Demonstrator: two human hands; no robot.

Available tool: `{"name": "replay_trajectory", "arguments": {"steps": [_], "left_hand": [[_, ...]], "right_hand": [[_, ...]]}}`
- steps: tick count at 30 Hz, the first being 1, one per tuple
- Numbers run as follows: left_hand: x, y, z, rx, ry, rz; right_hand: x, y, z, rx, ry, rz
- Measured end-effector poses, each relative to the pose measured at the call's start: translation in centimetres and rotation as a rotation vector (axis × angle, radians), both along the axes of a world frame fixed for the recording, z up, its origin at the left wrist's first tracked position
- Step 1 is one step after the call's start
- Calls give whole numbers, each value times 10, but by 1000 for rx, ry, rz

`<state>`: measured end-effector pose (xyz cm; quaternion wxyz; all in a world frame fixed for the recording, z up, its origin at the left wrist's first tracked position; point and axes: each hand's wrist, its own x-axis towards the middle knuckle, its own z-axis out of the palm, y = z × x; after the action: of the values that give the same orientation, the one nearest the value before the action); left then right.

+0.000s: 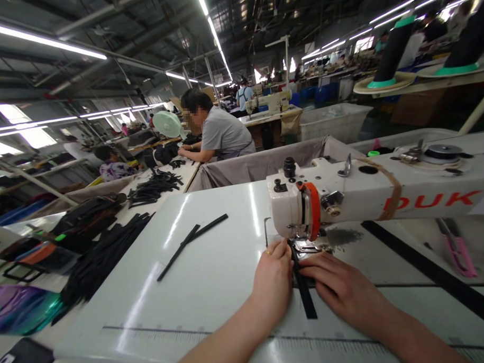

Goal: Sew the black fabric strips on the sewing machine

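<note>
A narrow black fabric strip (305,298) runs from the needle area of a white sewing machine (286,201) toward me, its near end lying on the pale table. My left hand (273,270) is closed on the strip's left edge, fingertips gathered close by the presser foot (305,248). From the other side my right hand (341,284) has its fingers together on the strip's right edge, thumb tucked below. The hands partly cover the strip's upper part. Two crossed black strips (192,239) lie on the table to the left.
Longer black strips (427,270) and pink-handled scissors (459,253) lie right of the needle. Heaps of black strips (105,260) line the left side. Black thread cones (394,54) stand at upper right. A co-worker (224,129) leans over the bench ahead, beside a cloth-lined bin (261,162).
</note>
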<state>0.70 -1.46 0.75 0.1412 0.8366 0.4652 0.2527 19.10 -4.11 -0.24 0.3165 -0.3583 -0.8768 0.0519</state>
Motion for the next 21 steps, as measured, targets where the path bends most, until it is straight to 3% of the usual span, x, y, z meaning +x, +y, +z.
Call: {"name": "replay_trajectory", "arguments": {"steps": [8,15,21], "left_hand": [[-2,-2,-2,-4,11,-6],[-3,-6,9,-25,104,0],[0,-12,13,-55,251,96]], "right_hand": [[-1,-2,5,-8,18,67],[-2,5,5,-28,-32,1],[-1,10,-2,36,-114,-58]]}}
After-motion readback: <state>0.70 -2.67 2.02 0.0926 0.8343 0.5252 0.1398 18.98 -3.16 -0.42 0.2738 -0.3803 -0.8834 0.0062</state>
